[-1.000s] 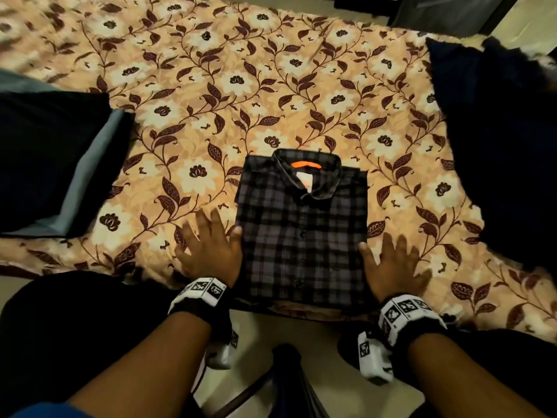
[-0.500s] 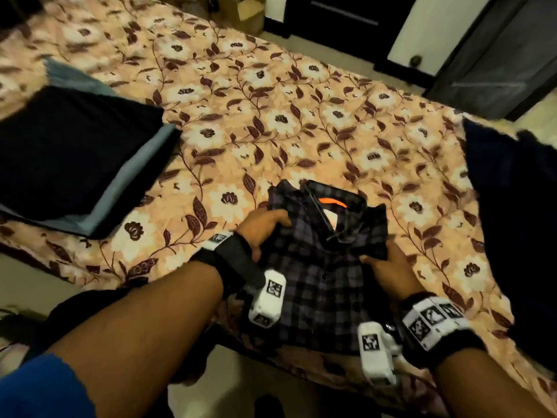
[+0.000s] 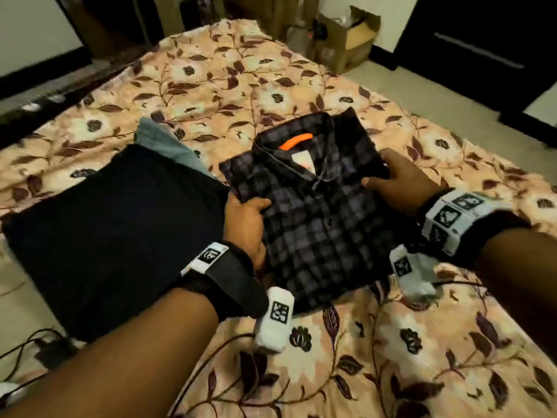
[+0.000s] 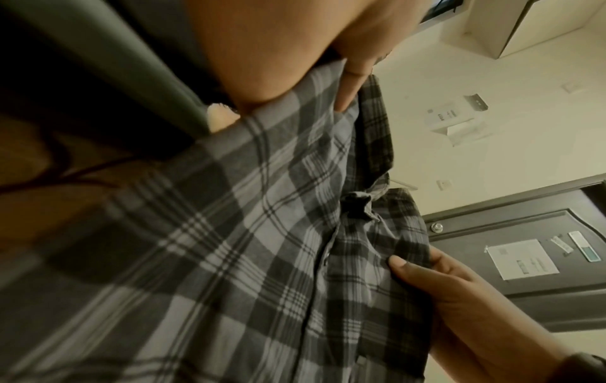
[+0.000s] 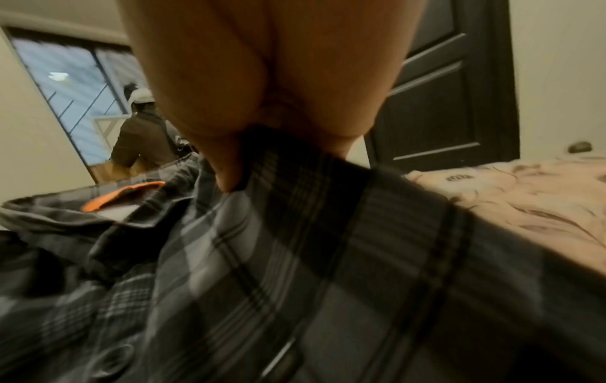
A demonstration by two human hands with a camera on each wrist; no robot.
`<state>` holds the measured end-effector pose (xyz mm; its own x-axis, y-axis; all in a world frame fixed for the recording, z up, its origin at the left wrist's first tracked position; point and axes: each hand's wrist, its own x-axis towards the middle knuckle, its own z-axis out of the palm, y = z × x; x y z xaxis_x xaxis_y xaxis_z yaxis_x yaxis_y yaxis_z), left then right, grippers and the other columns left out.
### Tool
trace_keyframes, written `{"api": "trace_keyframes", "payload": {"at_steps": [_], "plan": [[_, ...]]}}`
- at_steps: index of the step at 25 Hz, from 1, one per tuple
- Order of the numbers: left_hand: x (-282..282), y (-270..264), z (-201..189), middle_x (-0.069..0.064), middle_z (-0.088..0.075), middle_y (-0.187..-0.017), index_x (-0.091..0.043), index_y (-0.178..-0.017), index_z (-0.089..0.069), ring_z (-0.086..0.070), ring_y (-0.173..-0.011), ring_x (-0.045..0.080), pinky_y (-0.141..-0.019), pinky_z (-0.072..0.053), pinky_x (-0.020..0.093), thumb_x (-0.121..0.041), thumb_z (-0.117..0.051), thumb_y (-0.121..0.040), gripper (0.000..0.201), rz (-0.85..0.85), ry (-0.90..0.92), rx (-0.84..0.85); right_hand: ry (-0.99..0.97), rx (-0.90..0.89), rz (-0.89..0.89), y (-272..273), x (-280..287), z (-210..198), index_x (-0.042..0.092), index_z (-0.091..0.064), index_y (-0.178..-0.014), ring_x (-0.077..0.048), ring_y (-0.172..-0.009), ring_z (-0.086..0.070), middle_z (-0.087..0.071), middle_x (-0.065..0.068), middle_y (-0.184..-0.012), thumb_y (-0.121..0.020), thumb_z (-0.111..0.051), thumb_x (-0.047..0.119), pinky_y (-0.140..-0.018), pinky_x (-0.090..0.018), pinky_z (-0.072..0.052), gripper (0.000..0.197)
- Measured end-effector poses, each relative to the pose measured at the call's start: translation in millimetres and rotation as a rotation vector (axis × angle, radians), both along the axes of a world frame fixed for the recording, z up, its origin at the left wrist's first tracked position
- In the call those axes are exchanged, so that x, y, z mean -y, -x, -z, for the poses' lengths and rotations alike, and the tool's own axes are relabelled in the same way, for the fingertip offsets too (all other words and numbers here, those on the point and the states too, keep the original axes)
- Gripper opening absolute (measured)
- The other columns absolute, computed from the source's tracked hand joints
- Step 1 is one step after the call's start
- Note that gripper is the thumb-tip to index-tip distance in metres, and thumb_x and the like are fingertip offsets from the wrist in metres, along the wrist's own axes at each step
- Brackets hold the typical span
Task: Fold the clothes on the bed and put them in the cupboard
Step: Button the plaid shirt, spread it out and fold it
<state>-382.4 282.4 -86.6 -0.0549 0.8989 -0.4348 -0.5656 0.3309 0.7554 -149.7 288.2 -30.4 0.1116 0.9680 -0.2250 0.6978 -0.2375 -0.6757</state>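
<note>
A folded dark plaid shirt point(image 3: 313, 218) with an orange collar tab is held just above the floral bedsheet point(image 3: 391, 357). My left hand point(image 3: 245, 220) grips its left edge, thumb on top, fingers underneath. My right hand point(image 3: 391, 179) grips the right edge near the collar the same way. In the left wrist view the plaid shirt point(image 4: 246, 246) fills the frame, with my left hand point(image 4: 344, 85) pinching its edge and my right hand point(image 4: 426, 274) on the far side. In the right wrist view my right hand point(image 5: 236, 165) pinches the plaid shirt point(image 5: 295, 259).
A stack of folded dark and grey-blue clothes point(image 3: 114, 230) lies on the bed's left edge, right beside the shirt. A cardboard box point(image 3: 346, 43) stands on the floor beyond the bed. Dark doors point(image 3: 482, 49) are at the back right. Cables point(image 3: 36, 351) lie on the floor at left.
My hands went from resting flat beside the shirt to gripping its two sides and lifting it. The shirt has moved left, toward the folded stack, as my view turned.
</note>
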Motion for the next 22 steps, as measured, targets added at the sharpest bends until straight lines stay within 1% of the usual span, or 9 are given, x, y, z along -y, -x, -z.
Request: {"api": "trace_keyframes", "payload": {"at_steps": [2, 6, 9, 10, 12, 14, 16, 18, 22], "plan": [[-53, 8, -2, 0.018, -0.067, -0.116, -0.013, -0.123, -0.056, -0.065, -0.103, 0.041, -0.086, -0.052, 0.064, 0.013, -0.045, -0.081, 0.051, -0.106, 0.006, -0.027, 0.016, 0.135, -0.063, 14, -62, -20, 0.01, -0.051, -0.124, -0.021, -0.108, -0.054, -0.054, -0.003, -0.113, -0.092, -0.059, 0.01, -0.078, -0.021, -0.037, 0.033], [-132, 27, -7, 0.011, -0.065, -0.12, -0.021, -0.127, -0.052, -0.064, -0.105, 0.034, -0.089, -0.053, 0.056, -0.001, -0.055, -0.069, 0.061, -0.182, 0.031, -0.115, -0.006, 0.354, -0.102, 40, -172, -37, 0.007, -0.051, -0.128, -0.03, -0.115, -0.053, -0.056, -0.011, -0.118, -0.089, -0.063, 0.014, -0.082, -0.029, -0.038, 0.041], [-158, 39, -7, 0.012, -0.032, -0.153, -0.022, -0.151, -0.022, -0.034, -0.139, 0.028, -0.115, -0.027, 0.034, 0.0, -0.057, -0.076, 0.086, -0.267, 0.046, -0.56, 0.032, 0.487, -0.122, 60, -217, -15, 0.02, -0.024, -0.149, -0.036, -0.127, -0.045, -0.046, -0.016, -0.141, -0.087, -0.068, 0.028, -0.101, -0.043, -0.04, 0.077], [-163, 40, -9, 0.013, -0.02, -0.158, -0.018, -0.153, -0.017, -0.021, -0.146, 0.027, -0.118, -0.019, 0.035, 0.001, -0.054, -0.078, 0.087, -0.279, -0.057, -0.762, 0.068, 0.571, -0.161, 68, -220, 4, 0.023, -0.013, -0.152, -0.035, -0.136, -0.035, -0.034, -0.013, -0.151, -0.087, -0.066, 0.037, -0.106, -0.05, -0.034, 0.084], [-165, 31, 2, 0.012, -0.016, -0.161, -0.018, -0.15, -0.029, -0.01, -0.149, 0.028, -0.121, -0.009, 0.043, -0.004, -0.052, -0.08, 0.075, -0.02, -0.296, -1.155, 0.161, 0.678, -0.279, 84, -201, 51, 0.03, -0.006, -0.153, -0.028, -0.147, -0.01, -0.009, -0.002, -0.161, -0.09, -0.053, 0.055, -0.113, -0.058, -0.019, 0.082], [-152, 14, 31, 0.006, -0.008, -0.163, -0.024, -0.148, -0.033, -0.002, -0.15, 0.027, -0.12, -0.001, 0.048, -0.025, -0.053, -0.09, 0.062, 0.54, -0.233, -1.43, 0.281, 0.672, -0.346, 92, -166, 94, 0.036, -0.003, -0.152, -0.025, -0.148, 0.002, 0.002, 0.005, -0.161, -0.091, -0.041, 0.063, -0.114, -0.06, -0.009, 0.077], [-139, -2, 58, 0.006, 0.005, -0.164, -0.023, -0.154, -0.02, 0.006, -0.15, 0.029, -0.12, 0.002, 0.05, -0.044, -0.044, -0.095, 0.066, 0.869, -0.093, -1.56, 0.302, 0.638, -0.316, 92, -141, 114, 0.039, 0.001, -0.151, -0.025, -0.148, 0.008, 0.009, 0.007, -0.161, -0.091, -0.036, 0.065, -0.114, -0.061, -0.001, 0.075], [-131, -12, 62, 0.011, 0.01, -0.163, -0.017, -0.156, -0.012, 0.011, -0.149, 0.031, -0.119, 0.004, 0.052, -0.047, -0.042, -0.095, 0.074, 0.895, -0.109, -1.68, 0.251, 0.611, -0.259, 92, -123, 119, 0.038, 0.001, -0.151, -0.027, -0.147, 0.011, 0.012, 0.005, -0.16, -0.094, -0.035, 0.06, -0.113, -0.06, 0.001, 0.072], [-92, -47, 33, 0.014, 0.006, -0.162, -0.015, -0.155, -0.008, 0.007, -0.149, 0.032, -0.119, 0.0, 0.051, -0.044, -0.052, -0.093, 0.082, 0.935, -0.404, -1.722, 0.163, 0.374, 0.001, 75, -43, 113, 0.032, -0.011, -0.152, -0.027, -0.148, 0.001, 0.0, 0.0, -0.162, -0.098, -0.038, 0.044, -0.114, -0.058, -0.006, 0.062]]}}
